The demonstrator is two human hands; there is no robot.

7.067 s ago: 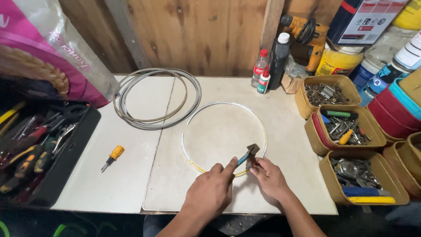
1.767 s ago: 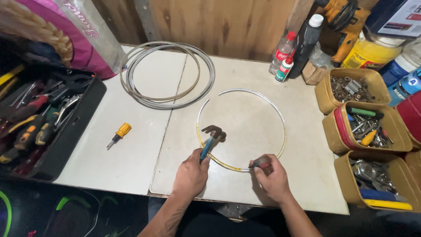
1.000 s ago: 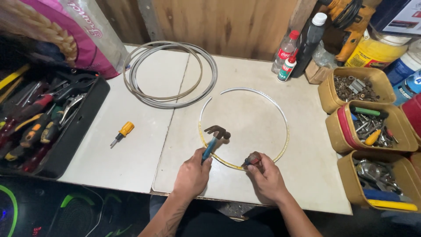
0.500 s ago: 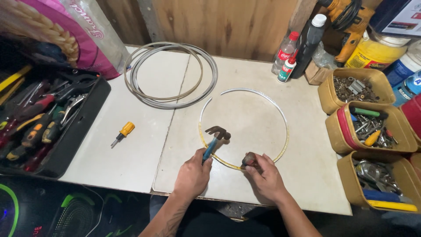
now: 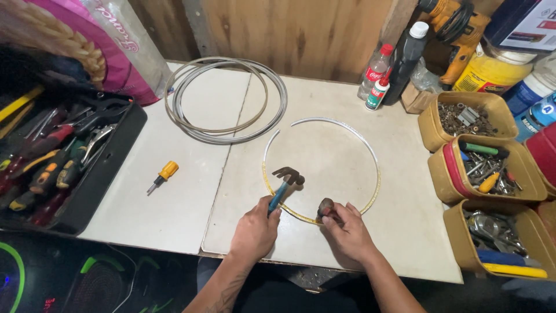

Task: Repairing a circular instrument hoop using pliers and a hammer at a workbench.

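— While the left hand [image 5: 255,230] grips the blue handle of a small claw hammer [image 5: 282,186], what is the right hand doing?

— The right hand [image 5: 346,229] is closed around a small dark rounded block [image 5: 325,207], pressing it onto the near edge of the thin white-and-yellow metal hoop [image 5: 370,155] that lies flat on the white worktop [image 5: 174,197]. The hammer head hangs just inside the hoop, left of the block, raised off the board.

— So which step is this?

— As I judge it, tapping the hoop at its near arc, with the block as a backing or punch. The next blow would call for a steady block and a short, square swing, keeping the fingers clear.

— What lies around the hoop?

— Beyond it and to its left, a coil of grey cable [image 5: 226,98]. Further left of the hoop, a small yellow-handled screwdriver [image 5: 163,176], then a black tray of hand tools [image 5: 58,162]. To the hoop's right, three tan plastic tubs of screws and bits [image 5: 480,153]. Behind it, a clear bottle with a red cap [image 5: 375,72], a tall black bottle [image 5: 405,53] and a yellow power drill [image 5: 457,26].

— Anything in the way?

— Nothing lies inside the hoop; the tubs stand near its right side, yet apart from it.
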